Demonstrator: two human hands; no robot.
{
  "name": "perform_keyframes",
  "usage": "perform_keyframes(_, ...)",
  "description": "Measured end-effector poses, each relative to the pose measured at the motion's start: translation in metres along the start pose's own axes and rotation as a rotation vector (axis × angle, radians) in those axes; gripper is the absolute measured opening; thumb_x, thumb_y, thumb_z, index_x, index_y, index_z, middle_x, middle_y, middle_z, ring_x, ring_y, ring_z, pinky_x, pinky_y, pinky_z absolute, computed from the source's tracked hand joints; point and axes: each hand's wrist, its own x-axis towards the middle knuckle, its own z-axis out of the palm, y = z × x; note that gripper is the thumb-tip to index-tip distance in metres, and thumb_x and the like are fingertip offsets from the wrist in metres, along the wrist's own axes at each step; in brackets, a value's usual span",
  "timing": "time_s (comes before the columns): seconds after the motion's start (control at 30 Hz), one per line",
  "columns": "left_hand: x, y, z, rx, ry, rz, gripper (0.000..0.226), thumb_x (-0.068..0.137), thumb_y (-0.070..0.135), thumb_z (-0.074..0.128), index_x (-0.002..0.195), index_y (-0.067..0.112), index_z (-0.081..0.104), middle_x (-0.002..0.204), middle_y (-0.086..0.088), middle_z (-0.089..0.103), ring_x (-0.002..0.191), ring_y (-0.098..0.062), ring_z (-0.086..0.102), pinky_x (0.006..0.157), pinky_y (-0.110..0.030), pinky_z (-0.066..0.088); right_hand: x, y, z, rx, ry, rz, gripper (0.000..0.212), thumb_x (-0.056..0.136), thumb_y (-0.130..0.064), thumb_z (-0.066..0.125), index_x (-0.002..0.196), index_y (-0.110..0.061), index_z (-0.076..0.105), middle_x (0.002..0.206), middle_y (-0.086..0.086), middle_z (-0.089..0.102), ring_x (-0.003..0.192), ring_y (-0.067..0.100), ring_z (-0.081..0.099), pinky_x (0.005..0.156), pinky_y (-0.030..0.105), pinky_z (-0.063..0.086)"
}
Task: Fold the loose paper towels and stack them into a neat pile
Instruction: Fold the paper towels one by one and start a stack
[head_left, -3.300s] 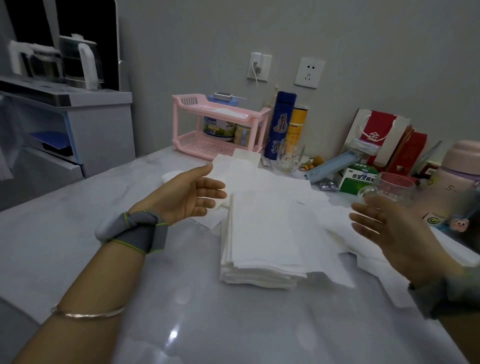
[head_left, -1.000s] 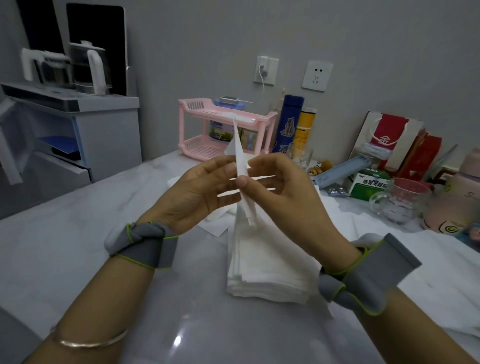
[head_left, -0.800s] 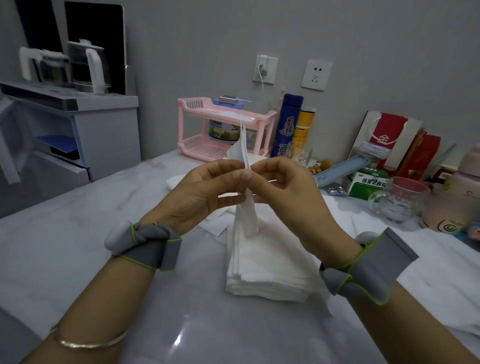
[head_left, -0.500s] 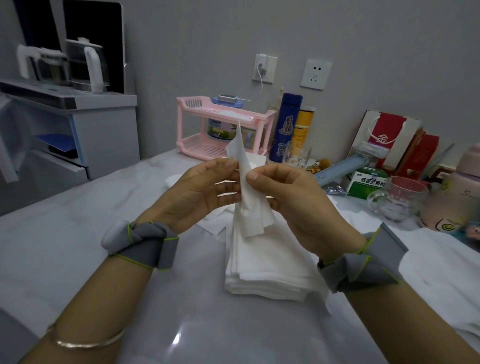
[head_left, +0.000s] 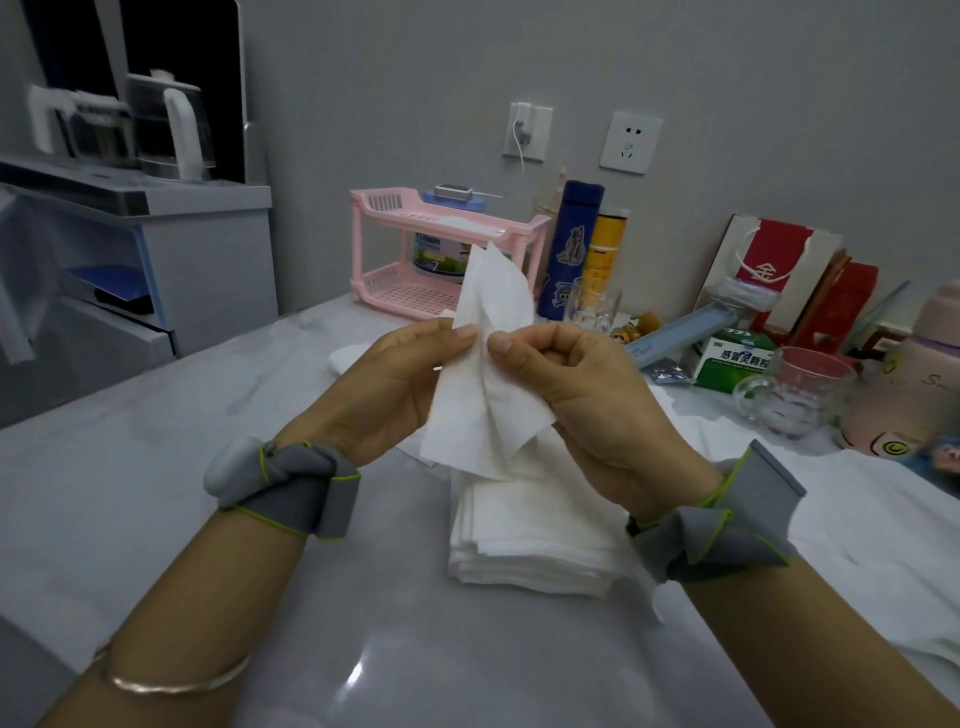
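Observation:
A white paper towel (head_left: 480, 384) hangs upright and creased in the air above the table, pinched on both sides. My left hand (head_left: 379, 395) grips its left edge between thumb and fingers. My right hand (head_left: 587, 400) pinches it from the right, thumb tip close to the left thumb. Directly below lies the stack of folded paper towels (head_left: 530, 540) on the grey marble table (head_left: 156, 493). More loose paper towels (head_left: 883, 525) are spread flat to the right of the stack, partly hidden by my right forearm.
A pink two-tier rack (head_left: 441, 249) stands at the back. Beside it are a blue bottle (head_left: 569, 249), a yellow tube (head_left: 602, 254) and a glass (head_left: 592, 306). A glass mug (head_left: 795, 389), a green box (head_left: 737, 358) and a pink flask (head_left: 914, 374) crowd the back right.
Both hands came together from apart and took hold of one towel above the stack. Over the last second the narrow folded towel has spread wider between the hands.

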Motion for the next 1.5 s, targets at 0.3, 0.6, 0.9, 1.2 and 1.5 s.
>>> perform_keyframes(0.3,-0.008,0.016,-0.026,-0.214,0.017,-0.008,0.027,0.066,0.027,0.062,0.085,0.01,0.071,0.072,-0.004,0.072,0.063,-0.019,0.07,0.053,-0.025,0.054,0.001,-0.049,-0.048,-0.485,0.086,0.005,0.011,0.083,-0.01,0.063,0.081,-0.014,0.053,0.064,-0.004,0.06,0.044,-0.001,0.056,0.043,0.013,0.044)
perform_keyframes(0.6,-0.01,0.012,-0.03,0.046,-0.128,-0.256,0.019,0.059,0.01,0.058,0.065,0.01,0.076,0.068,-0.005,0.072,0.06,-0.018,0.069,0.053,-0.023,0.054,0.007,-0.031,-0.061,-1.063,-0.369,0.336,0.016,0.08,-0.02,0.071,0.076,-0.016,0.056,0.047,-0.011,0.06,0.041,-0.002,0.052,0.041,0.01,0.038)
perform_keyframes(0.9,-0.012,0.01,-0.025,0.155,-0.025,-0.336,0.023,0.067,0.021,0.058,0.075,0.008,0.074,0.07,-0.012,0.072,0.056,-0.023,0.069,0.044,-0.026,0.052,0.024,-0.005,-0.085,-0.996,-0.108,0.288,0.005,0.09,-0.018,0.057,0.088,-0.013,0.057,0.081,0.003,0.068,0.061,0.009,0.059,0.053,0.019,0.05)
perform_keyframes(1.2,-0.009,0.011,-0.027,0.19,0.016,-0.38,0.02,0.065,0.017,0.06,0.078,0.006,0.071,0.072,-0.012,0.072,0.057,-0.023,0.069,0.045,-0.025,0.052,0.037,0.032,-0.102,-0.776,-0.233,0.371,0.041,0.083,0.013,0.043,0.107,-0.018,0.053,0.114,0.015,0.061,0.091,0.022,0.054,0.075,0.028,0.046)
perform_keyframes(1.5,-0.009,0.01,-0.026,0.212,0.012,-0.406,0.019,0.064,0.018,0.061,0.073,0.007,0.074,0.072,-0.013,0.071,0.057,-0.024,0.069,0.044,-0.026,0.052,0.034,0.029,-0.115,-0.772,-0.265,0.486,0.033,0.086,0.002,0.054,0.113,-0.017,0.055,0.101,0.011,0.062,0.087,0.02,0.058,0.087,0.031,0.051)
